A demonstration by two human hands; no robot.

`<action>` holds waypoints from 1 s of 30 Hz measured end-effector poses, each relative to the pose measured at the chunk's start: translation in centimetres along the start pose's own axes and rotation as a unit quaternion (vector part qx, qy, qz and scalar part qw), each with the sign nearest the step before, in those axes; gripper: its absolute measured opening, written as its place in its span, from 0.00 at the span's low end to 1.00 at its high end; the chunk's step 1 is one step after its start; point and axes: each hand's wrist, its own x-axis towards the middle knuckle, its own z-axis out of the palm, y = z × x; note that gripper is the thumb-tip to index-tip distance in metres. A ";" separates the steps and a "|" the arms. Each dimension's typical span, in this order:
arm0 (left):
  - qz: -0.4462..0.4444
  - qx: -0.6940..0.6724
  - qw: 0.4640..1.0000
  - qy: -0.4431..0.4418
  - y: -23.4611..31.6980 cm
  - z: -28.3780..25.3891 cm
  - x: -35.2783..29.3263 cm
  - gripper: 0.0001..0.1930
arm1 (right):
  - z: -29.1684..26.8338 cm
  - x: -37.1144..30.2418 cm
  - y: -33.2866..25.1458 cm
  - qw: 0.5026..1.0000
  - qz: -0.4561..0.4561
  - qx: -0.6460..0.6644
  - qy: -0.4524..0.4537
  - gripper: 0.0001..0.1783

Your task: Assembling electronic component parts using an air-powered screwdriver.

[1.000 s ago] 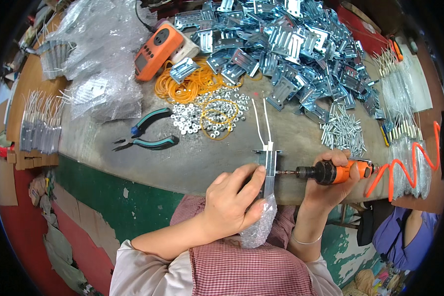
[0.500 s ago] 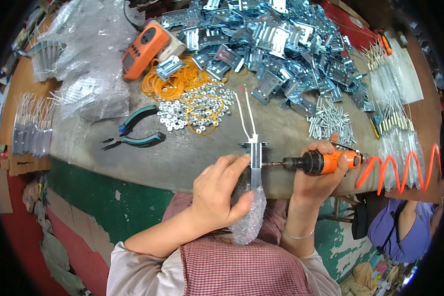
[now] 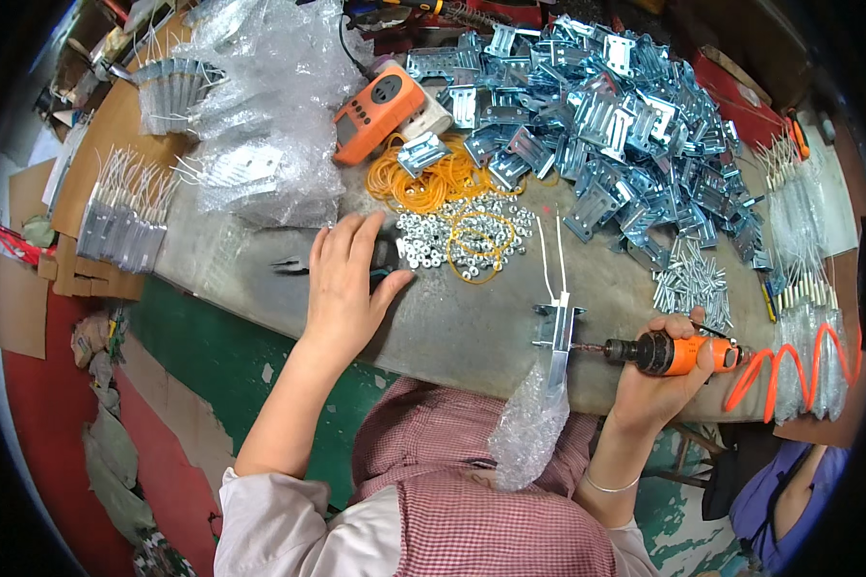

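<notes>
The grey workbench (image 3: 471,327) is crowded. The left hand (image 3: 342,279), fingers spread, is covering the pliers (image 3: 289,266), mostly hiding them; 0.5 s ago it was gripping the metal bracket (image 3: 556,332). The right hand (image 3: 659,380) is clutching the orange screwdriver (image 3: 678,353), lying crosswise, bit pointing left into the bracket at the table's near edge.

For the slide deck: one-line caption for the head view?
Right hand holds an orange power screwdriver against a metal bracket; left hand rests over pliers by loose nuts.
</notes>
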 end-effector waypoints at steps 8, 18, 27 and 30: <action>0.045 0.082 0.991 0.096 -2.6 -0.2 1.2 0.23 | -0.1 -0.1 -0.1 0.999 0.010 0.011 -0.031 0.18; 0.050 -0.104 0.993 -0.025 3.8 0.2 -1.8 0.22 | -0.4 0.0 -0.1 0.999 0.012 0.006 -0.045 0.19; -0.005 -0.161 0.987 -0.009 4.0 -1.6 -2.4 0.12 | -0.4 0.1 -0.2 0.998 0.019 0.025 -0.050 0.18; 0.016 -0.139 0.990 -0.011 4.2 -1.5 -2.6 0.09 | -0.4 0.1 -0.1 0.998 0.022 0.035 -0.053 0.18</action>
